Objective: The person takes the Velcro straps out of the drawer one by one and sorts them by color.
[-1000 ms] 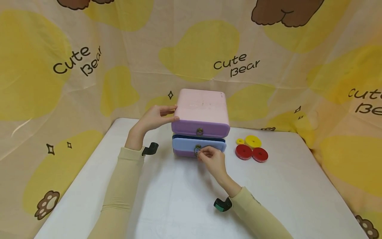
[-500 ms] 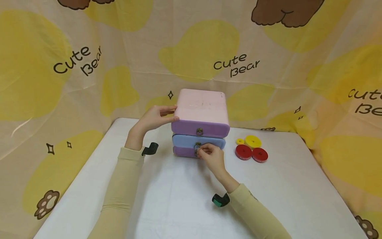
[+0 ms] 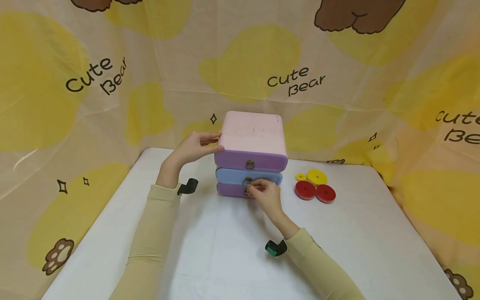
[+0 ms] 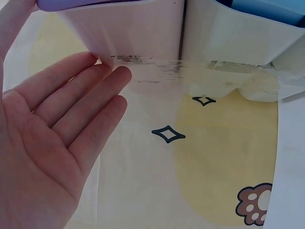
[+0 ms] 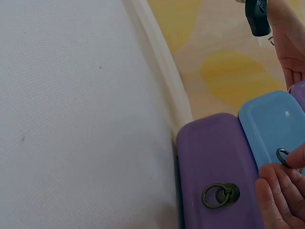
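Note:
A three-tier drawer box with a pink top [image 3: 253,131] stands on the table; its fronts are purple, blue and purple. My left hand [image 3: 191,149] rests against the box's upper left side, the thumb near the front edge. In the left wrist view the fingers of that left hand [image 4: 52,124] are nearly straight, tips touching the pink wall [image 4: 128,31]. My right hand [image 3: 268,198] pinches the ring pull [image 5: 281,155] of the blue middle drawer [image 3: 230,176], which looks nearly flush with the box. Below it, the bottom purple drawer [image 5: 214,148] has its own ring pull [image 5: 215,196].
Two red discs [image 3: 305,190] and two yellow rings [image 3: 317,177], one large and one small, lie on the white table [image 3: 210,250] right of the box. A patterned cloth [image 3: 240,62] hangs behind and around the table.
The blue middle drawer has slid inward, and the dark gap above its front has closed. My right hand moved slightly forward with it. My left hand has stayed in place.

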Action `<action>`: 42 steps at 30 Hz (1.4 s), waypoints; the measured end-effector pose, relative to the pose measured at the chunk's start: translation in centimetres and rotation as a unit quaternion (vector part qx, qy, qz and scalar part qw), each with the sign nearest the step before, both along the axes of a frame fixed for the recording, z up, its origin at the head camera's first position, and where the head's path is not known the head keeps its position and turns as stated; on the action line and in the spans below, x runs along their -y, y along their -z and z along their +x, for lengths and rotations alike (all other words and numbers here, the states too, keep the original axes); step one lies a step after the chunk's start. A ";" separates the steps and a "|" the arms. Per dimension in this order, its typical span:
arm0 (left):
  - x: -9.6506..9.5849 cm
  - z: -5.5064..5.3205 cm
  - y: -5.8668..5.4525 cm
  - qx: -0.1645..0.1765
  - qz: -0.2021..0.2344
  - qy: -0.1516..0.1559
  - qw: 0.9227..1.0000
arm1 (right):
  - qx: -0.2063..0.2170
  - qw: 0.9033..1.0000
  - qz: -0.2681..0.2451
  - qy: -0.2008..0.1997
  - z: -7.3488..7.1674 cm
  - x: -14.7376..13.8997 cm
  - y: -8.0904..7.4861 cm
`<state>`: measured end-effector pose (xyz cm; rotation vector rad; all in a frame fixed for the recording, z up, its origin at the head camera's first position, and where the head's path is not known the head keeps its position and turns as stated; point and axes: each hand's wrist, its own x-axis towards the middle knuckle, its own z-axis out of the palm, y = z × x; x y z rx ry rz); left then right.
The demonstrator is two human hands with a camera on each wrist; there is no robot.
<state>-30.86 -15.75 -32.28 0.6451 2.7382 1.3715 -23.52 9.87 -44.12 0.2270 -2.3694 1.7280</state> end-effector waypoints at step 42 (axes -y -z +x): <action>0.0 0.2 -0.3 0.003 0.003 0.002 1.000 | 0.081 0.994 0.064 0.026 0.1 -0.4 3.6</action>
